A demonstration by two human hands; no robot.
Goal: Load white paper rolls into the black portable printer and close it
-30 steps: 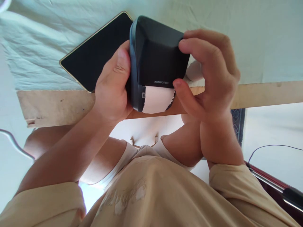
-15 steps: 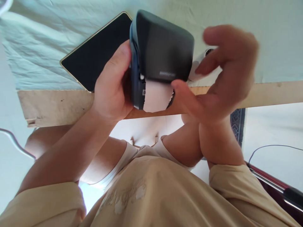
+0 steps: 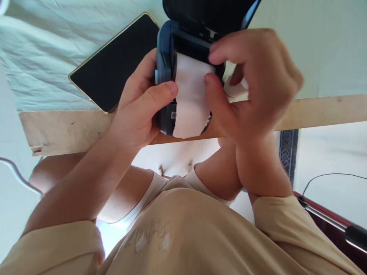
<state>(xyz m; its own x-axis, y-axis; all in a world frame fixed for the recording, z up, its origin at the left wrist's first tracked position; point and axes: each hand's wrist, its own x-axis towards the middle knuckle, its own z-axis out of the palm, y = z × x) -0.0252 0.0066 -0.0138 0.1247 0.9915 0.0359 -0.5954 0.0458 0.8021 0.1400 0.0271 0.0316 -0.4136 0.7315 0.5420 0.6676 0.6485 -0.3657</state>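
Over the table's near edge (image 3: 315, 111), the open printer (image 3: 189, 44) is clasped by the left hand (image 3: 137, 101); its paper (image 3: 192, 95), long axis across that edge, is overlapped rightward by the curled right hand (image 3: 255, 72); pinching cannot be told.

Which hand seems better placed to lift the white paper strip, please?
Probably the right hand: its thumb is at the white paper strip, while the left hand holds the dark plastic printer.

Brt overall; glare nr L sleeve (image 3: 54, 242); R hand (image 3: 255, 80) sl. blurred; wide-angle edges stretched.
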